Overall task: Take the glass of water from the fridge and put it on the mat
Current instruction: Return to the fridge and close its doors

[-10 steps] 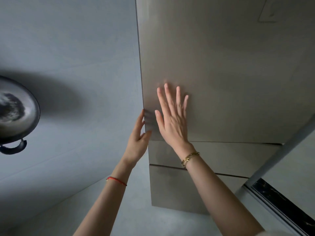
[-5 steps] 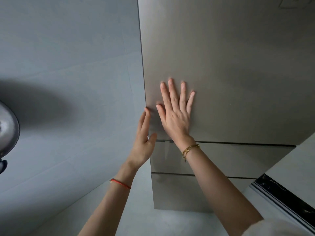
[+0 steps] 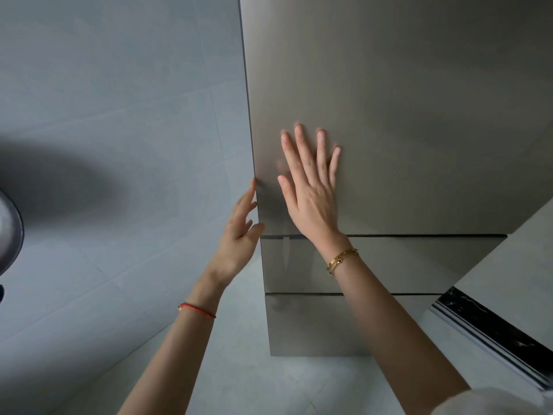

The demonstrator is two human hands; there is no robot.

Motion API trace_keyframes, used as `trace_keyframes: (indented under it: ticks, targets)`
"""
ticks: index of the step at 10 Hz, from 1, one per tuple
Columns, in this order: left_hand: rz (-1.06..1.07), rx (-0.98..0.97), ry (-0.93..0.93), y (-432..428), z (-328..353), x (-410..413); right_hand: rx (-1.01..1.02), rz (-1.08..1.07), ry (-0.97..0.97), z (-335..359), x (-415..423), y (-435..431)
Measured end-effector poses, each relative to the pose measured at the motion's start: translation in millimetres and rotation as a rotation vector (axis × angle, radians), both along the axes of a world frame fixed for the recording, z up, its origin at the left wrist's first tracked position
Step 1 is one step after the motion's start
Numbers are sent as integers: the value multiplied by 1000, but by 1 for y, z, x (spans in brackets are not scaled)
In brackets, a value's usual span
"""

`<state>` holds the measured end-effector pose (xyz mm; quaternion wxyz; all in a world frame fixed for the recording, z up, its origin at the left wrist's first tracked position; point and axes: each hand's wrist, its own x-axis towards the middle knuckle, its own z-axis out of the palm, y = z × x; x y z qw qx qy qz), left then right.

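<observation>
The steel-coloured fridge (image 3: pixel 419 115) fills the right half of the head view, with its tall upper door closed. My right hand (image 3: pixel 311 187) lies flat on that door, fingers spread, low down near its left edge. My left hand (image 3: pixel 239 235) is at the door's left edge, fingertips touching the corner of the door, holding nothing. Two drawer fronts (image 3: pixel 404 265) sit below the door, both closed. The glass of water and the mat are not in view.
A grey tiled wall (image 3: pixel 119 145) runs along the fridge's left side. A dark round pan (image 3: pixel 9 232) hangs at the left border. A white counter with a black marbled edge (image 3: pixel 493 333) juts in at the lower right. Pale floor lies below.
The view has shifted right, so the pan slid toward the left border. Both hands stay at the door's lower left; the left fingers have reached the door's edge.
</observation>
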<state>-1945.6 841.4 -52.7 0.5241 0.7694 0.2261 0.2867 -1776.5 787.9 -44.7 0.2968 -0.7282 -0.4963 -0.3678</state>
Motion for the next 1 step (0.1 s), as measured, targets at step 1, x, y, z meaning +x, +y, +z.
trace_keyframes:
  ticks: [1]
  targets:
    - [52, -88, -109, -8, 1, -10, 131, 183, 178, 8, -17, -18]
